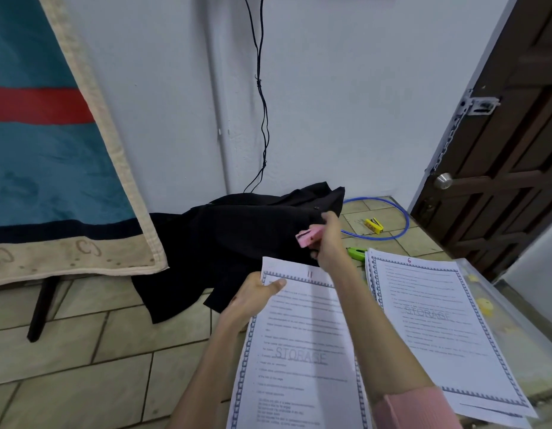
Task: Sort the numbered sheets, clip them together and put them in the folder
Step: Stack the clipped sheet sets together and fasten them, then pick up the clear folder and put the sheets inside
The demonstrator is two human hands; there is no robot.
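My left hand [256, 292] pinches the top edge of sheet 11 [302, 345]; bare floor [92, 345] lies open leftward. My right hand [327, 243] grips a pink clip [308, 236] above it.

head cam | looks forward-down | close over floor [98, 351]
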